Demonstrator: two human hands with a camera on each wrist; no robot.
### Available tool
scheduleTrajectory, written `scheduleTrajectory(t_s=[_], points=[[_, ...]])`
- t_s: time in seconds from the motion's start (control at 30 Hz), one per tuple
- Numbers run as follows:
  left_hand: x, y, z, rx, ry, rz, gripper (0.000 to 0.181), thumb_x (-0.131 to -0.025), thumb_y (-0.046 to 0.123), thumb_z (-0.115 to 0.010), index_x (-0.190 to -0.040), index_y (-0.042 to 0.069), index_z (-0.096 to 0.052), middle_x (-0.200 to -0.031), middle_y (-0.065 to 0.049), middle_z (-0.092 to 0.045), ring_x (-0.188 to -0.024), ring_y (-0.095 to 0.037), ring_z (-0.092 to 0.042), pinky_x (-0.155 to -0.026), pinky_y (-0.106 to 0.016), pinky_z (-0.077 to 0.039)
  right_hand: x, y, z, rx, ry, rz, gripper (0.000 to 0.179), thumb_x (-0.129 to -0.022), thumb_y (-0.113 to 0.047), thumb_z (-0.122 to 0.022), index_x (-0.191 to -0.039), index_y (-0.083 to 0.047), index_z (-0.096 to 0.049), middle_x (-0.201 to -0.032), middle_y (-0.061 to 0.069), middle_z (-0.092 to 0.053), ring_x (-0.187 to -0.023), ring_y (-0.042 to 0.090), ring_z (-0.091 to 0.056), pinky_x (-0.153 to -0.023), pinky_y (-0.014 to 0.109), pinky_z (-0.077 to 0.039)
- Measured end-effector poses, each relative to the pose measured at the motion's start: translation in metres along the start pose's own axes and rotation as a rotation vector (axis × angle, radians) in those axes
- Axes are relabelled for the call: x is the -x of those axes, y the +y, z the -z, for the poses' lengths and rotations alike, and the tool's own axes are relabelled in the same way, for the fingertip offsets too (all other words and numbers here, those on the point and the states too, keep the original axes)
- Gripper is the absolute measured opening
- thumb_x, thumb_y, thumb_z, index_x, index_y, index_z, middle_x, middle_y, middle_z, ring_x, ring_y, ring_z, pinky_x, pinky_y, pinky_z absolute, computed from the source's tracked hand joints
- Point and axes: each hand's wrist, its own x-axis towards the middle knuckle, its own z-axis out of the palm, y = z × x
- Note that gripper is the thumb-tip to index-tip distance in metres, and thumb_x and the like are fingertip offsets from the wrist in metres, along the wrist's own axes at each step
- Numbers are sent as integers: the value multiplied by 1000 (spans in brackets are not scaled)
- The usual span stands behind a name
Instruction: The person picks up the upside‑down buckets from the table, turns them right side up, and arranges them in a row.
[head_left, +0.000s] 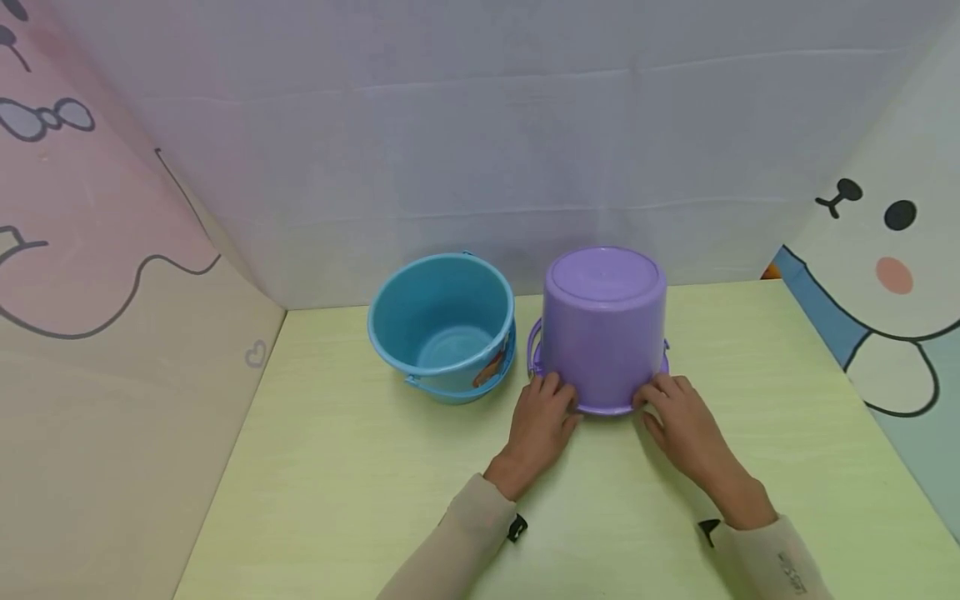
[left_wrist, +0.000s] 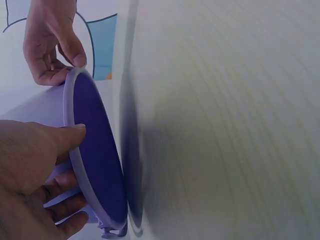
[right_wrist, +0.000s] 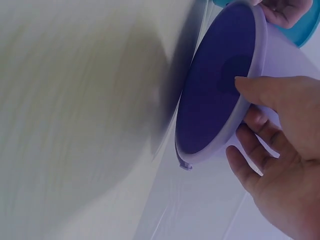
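Observation:
A purple bucket (head_left: 604, 333) is upside down on the right of the table's middle, its base facing up. Its near rim is tipped up off the tabletop, so the dark inside shows in both wrist views. My left hand (head_left: 536, 425) pinches the near rim on the left, thumb under the edge and fingers along the outer wall. On the right side of that rim, my right hand (head_left: 684, 429) pinches it in the same way. The bucket's handle (head_left: 533, 346) hangs at its left side. A blue bucket (head_left: 442, 325) stands upright to the left, its mouth tilted toward me.
The pale yellow-green tabletop (head_left: 322, 483) runs back to a white cloth wall (head_left: 480, 167). Side panels with cartoon drawings (head_left: 892, 250) border it left and right. The blue bucket's handle (head_left: 480, 390) droops around its front.

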Motion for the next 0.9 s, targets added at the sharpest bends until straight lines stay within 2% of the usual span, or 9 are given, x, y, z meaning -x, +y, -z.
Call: scheduleTrajectory(t_s=[0.3,0.57,0.8,0.9], points=[[-1,1,2,28,8,1,24,-93,35,-82,-99,18,-66,-98,2,-53,-95,-17,-51,-84,-30,-48,-2,-1,3,-1,42,13,41,-67,15,-90,-89,-8,-64,-92,6,-58,-83,30,-54,-73,46,-47],[-1,-1,7,111,34,-4,23,-94,30,-82,-97,15,-65,-97,1,-52,-93,-16,-50,-80,-26,-46,-3,-2,6,-15,58,20,43,-65,16,-90,-90,-8,-65,-93,6,-58,-83,29,-55,-71,46,-47],[-1,-3,12,154,60,-21,23,-94,29,-81,-98,13,-64,-99,0,-53,-96,-17,-51,-84,-27,-49,-5,-3,11,-54,108,58,48,-60,20,-92,-90,-7,-67,-94,6,-61,-82,26,-57,-73,39,-45],[-1,-5,13,166,75,-31,23,-94,29,-80,-98,13,-64,-99,0,-53,-96,-18,-51,-83,-27,-49,-6,-1,13,-72,127,74,44,-62,17,-92,-91,-6,-67,-94,6,-62,-84,27,-57,-75,36,-43]])
